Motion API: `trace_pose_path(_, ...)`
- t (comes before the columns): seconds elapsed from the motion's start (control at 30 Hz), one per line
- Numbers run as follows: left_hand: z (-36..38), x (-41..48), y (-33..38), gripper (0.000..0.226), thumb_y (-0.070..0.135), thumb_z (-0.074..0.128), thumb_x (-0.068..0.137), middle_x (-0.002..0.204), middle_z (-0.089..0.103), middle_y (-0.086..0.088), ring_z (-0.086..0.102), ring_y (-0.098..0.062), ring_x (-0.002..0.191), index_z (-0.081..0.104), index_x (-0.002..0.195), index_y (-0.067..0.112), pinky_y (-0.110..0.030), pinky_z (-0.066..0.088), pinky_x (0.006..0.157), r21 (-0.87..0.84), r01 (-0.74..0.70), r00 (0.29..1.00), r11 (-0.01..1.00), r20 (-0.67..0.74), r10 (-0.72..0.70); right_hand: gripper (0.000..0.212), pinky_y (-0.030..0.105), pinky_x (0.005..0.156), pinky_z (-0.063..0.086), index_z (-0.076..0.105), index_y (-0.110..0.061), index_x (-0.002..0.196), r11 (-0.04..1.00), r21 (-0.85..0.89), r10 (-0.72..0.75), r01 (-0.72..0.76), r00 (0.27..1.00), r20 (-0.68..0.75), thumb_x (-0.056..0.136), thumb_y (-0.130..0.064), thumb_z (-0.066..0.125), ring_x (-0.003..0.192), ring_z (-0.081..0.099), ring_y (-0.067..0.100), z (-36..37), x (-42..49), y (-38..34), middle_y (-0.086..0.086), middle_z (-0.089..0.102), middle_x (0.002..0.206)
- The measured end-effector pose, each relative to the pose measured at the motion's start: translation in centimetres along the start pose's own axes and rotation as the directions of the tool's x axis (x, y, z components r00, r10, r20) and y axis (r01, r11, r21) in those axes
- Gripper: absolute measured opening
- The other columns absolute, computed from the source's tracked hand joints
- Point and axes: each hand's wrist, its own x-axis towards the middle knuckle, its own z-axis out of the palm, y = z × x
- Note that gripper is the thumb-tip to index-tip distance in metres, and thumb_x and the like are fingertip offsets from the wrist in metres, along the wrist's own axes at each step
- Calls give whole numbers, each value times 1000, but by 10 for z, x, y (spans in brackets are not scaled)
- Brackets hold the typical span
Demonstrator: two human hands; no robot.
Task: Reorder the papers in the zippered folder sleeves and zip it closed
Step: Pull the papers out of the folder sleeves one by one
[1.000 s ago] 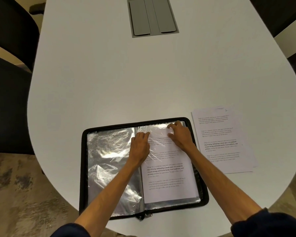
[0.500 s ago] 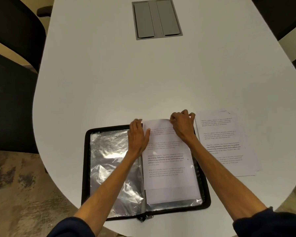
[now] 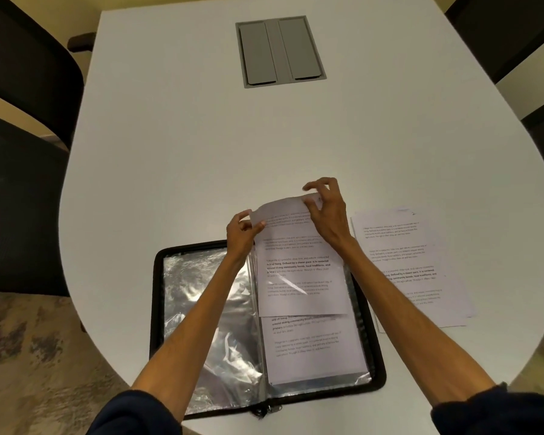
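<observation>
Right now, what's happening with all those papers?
A person holds a printed sheet by its top edge, the left hand at one corner and the right hand near the other. The sheet sits partway in the right sleeve of the open black folder. More papers lie on the table beside it.

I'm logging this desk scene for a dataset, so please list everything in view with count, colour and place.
table: one, white, fills the view
cable hatch: one, grey, in the table's far middle
zippered folder: one, black, open at the near edge
clear sleeves: several, see-through, inside the folder
printed sheet: one, white, half out of the right-hand sleeve
loose papers: small stack, white, right of the folder
chairs: count unclear, black, both sides of the table
left hand: one, pinches the printed sheet's left corner
right hand: one, pinches its top edge
</observation>
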Motion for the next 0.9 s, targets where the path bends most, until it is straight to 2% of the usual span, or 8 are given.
trace_pose_path(0.07,-2,-3,7,64,6,79,80,105,70,-19,70,-28,97,48,135,7,-37,60,80,-46,-27,999,999,-28,25,44,16,81,48,52,-23,128,988,126,88,-87,996,-1,87,-18,67,103,55,8,-6,-2,2,1,52,123)
trace_pose_path(0.13,-3,-5,18,67,3,79,79,105,69,-14,69,-18,93,47,137,8,-24,58,72,-86,-70,996,994,-65,64,58,17,75,53,43,-26,135,945,225,228,-237,972,65,85,-21,73,95,61,10,-11,-5,5,-2,55,117)
trace_pose_path(0.23,-2,-3,38,69,1,78,79,100,69,-3,68,-9,86,45,139,8,-19,55,70,-123,-133,987,984,-101,121,42,28,71,60,56,-15,123,922,209,300,-326,942,147,87,-27,72,86,70,17,-15,-11,16,1,68,102)
trace_pose_path(0.3,0,-2,52,69,2,79,79,98,70,-3,70,-7,83,46,139,8,-21,56,70,-129,-170,982,977,-104,157,30,36,72,62,68,-8,109,916,206,319,-343,937,143,89,-30,70,81,72,18,-15,-14,20,3,72,95)
trace_pose_path(0.37,3,-2,65,68,3,79,78,99,71,-4,71,-8,82,47,138,8,-24,57,70,-141,-208,975,968,-106,195,29,41,73,61,70,-8,106,894,247,350,-373,928,131,89,-32,70,80,73,17,-16,-15,20,5,74,96)
trace_pose_path(0.67,21,-17,114,51,11,77,83,101,74,-5,72,-14,86,55,129,5,-25,57,72,-180,-336,941,924,-88,325,19,35,74,61,70,-13,103,801,528,353,-282,935,-36,90,-27,69,82,72,22,-44,12,-32,5,73,93)
trace_pose_path(0.77,19,-21,119,31,17,72,89,97,74,-4,71,-14,81,65,116,4,-31,57,74,-121,-351,936,928,-52,347,16,31,72,59,70,-12,100,718,648,377,-255,925,-53,90,-24,70,78,70,15,-59,23,-51,2,73,92)
trace_pose_path(0.9,24,-29,122,19,24,70,91,88,73,-5,69,-15,74,70,98,6,-34,59,71,-89,-339,941,937,-15,339,19,34,73,61,69,-12,101,670,704,391,-235,918,-65,91,-28,68,83,71,21,-76,27,-57,6,73,97)
